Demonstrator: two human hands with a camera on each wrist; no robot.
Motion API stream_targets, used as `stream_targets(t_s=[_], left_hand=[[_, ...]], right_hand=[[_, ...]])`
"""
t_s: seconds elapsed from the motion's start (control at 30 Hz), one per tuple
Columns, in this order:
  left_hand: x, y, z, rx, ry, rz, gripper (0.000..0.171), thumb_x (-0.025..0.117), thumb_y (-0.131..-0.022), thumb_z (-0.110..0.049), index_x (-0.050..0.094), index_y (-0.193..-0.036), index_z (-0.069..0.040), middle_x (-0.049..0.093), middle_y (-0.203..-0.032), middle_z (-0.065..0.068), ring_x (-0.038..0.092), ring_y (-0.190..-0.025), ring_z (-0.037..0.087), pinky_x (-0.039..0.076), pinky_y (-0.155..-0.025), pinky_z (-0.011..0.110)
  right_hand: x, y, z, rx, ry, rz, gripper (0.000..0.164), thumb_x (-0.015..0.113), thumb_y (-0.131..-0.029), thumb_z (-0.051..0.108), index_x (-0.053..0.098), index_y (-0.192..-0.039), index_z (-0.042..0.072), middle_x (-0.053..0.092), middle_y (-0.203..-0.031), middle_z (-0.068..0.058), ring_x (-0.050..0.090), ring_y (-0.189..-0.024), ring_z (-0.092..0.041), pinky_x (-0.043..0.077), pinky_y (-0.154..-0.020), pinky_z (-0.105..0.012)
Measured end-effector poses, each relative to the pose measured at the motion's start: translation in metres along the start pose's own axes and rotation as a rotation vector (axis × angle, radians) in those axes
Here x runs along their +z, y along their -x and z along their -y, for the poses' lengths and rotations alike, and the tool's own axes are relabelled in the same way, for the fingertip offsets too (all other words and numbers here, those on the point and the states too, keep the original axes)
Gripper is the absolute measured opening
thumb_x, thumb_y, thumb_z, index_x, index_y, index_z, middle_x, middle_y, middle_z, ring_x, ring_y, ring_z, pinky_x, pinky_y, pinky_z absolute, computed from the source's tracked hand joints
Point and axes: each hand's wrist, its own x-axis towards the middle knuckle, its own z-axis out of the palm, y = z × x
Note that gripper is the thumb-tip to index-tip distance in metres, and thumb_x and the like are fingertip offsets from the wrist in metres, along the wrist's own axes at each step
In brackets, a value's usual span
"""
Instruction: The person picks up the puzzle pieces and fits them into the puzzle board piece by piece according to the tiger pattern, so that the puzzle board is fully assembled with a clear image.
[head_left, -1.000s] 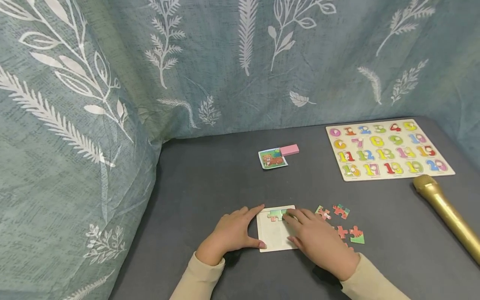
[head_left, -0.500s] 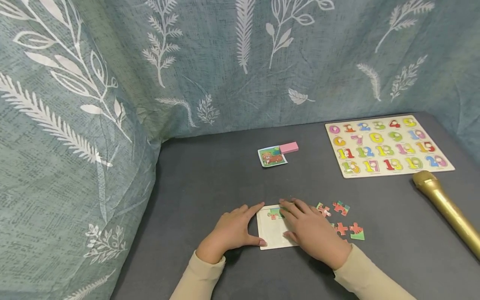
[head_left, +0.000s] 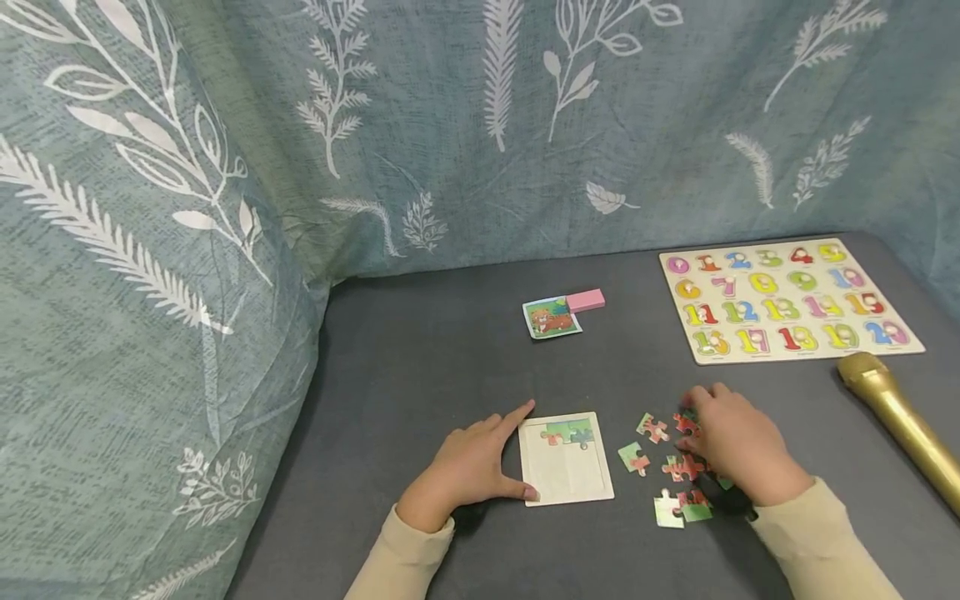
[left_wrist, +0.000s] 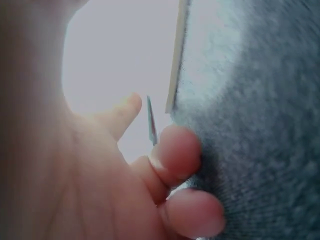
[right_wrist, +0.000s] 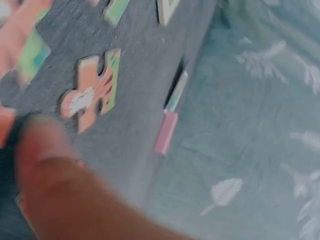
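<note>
Seemingly to steady it, the left hand [head_left: 465, 467], spread, gripping nothing, touches the puzzle board [head_left: 562, 479]; loose pieces [head_left: 684, 468] lie handily beside and under the right hand [head_left: 738, 442], whose bent fingers' hold I can't tell.

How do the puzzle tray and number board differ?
The puzzle tray is small and square; the number board is larger and oblong. The tray, mostly bare, holds puzzle pieces near its far edge; the board is covered with coloured numbers. The left hand touches the tray; no hand touches the board. Both are pale and lie flat.
</note>
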Motion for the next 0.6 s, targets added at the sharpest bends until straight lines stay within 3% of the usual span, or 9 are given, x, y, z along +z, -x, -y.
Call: stream_targets(t_s=[0.1, 0.23, 0.33, 0.47, 0.6], left_hand=[[0.000, 0.001, 0.001, 0.000, 0.033, 0.007, 0.115, 0.073, -0.059, -0.074, 0.017, -0.153, -0.035, 0.057, -0.121, 0.005, 0.057, -0.108, 0.025, 0.045, -0.081, 0.050], [-0.002, 0.002, 0.005, -0.014, 0.061, -0.003, 0.109, 0.069, -0.065, -0.074, 0.019, -0.153, -0.035, 0.055, -0.128, 0.005, 0.055, -0.113, 0.025, 0.045, -0.083, 0.051], [-0.003, 0.002, 0.006, -0.026, 0.080, 0.000, 0.097, 0.064, -0.073, -0.072, 0.022, -0.152, -0.033, 0.059, -0.105, -0.002, 0.059, -0.095, 0.019, 0.045, -0.076, 0.044], [-0.004, 0.001, 0.007, -0.026, 0.101, 0.006, 0.086, 0.059, -0.080, -0.069, 0.027, -0.151, -0.032, 0.047, -0.080, -0.007, 0.051, -0.073, 0.012, 0.043, -0.068, 0.038], [-0.007, 0.000, 0.008, 0.017, 0.154, 0.015, 0.076, 0.062, -0.083, -0.060, 0.039, -0.147, -0.026, 0.047, -0.075, -0.008, 0.048, -0.062, 0.009, 0.040, -0.057, 0.029]], right_hand=[[-0.001, -0.001, -0.018, 0.034, -0.141, 0.128, 0.038, 0.082, -0.075, 0.021, 0.061, -0.101, 0.003, 0.054, -0.082, -0.005, 0.053, -0.069, -0.020, 0.044, -0.060, -0.039], [-0.002, -0.006, -0.022, -0.015, -0.283, 0.150, 0.022, 0.076, -0.081, 0.012, 0.061, -0.097, 0.006, 0.050, -0.073, 0.001, 0.045, -0.060, -0.013, 0.039, -0.057, -0.033], [-0.009, -0.009, -0.014, -0.035, -0.367, 0.117, 0.012, 0.070, -0.086, 0.009, 0.064, -0.096, 0.009, 0.053, -0.072, 0.003, 0.045, -0.058, -0.012, 0.039, -0.056, -0.030], [-0.015, -0.014, 0.006, -0.038, -0.520, 0.096, 0.009, 0.065, -0.091, 0.010, 0.066, -0.099, 0.009, 0.064, -0.077, 0.001, 0.056, -0.063, -0.014, 0.044, -0.058, -0.031], [-0.010, -0.016, 0.028, -0.038, -0.613, 0.086, 0.018, 0.066, -0.089, 0.005, 0.062, -0.106, 0.008, 0.067, -0.079, 0.000, 0.061, -0.067, -0.017, 0.046, -0.060, -0.030]])
